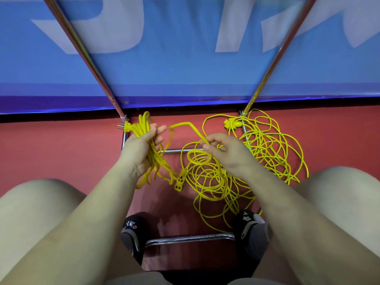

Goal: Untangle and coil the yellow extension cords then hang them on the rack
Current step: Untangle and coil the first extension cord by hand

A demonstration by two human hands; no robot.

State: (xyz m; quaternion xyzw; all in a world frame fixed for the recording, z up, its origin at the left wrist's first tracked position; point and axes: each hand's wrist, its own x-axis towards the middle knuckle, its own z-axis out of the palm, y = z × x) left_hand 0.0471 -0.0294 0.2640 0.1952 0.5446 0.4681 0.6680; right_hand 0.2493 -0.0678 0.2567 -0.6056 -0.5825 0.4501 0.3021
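1. Down between my knees, head view: I'm mid-coil on one of the yellow extension cords. My left hand [141, 149] grips the coil [144, 130] built so far, several loops bunched in the fist with the plug end poking out near the rack's left post [82, 50].
2. My right hand [224, 151] pinches the free run of cord [185, 126] between thumb and fingers, just beside the coil hand.
3. Rest of it is a messy tangle [257, 153] on the red floor [61, 145], under and to the right of my right hand, draped over the rack's base bars.
4. Next move, I reckon: feed another loop across to the left, shaking out snags so the pile doesn't drag along.
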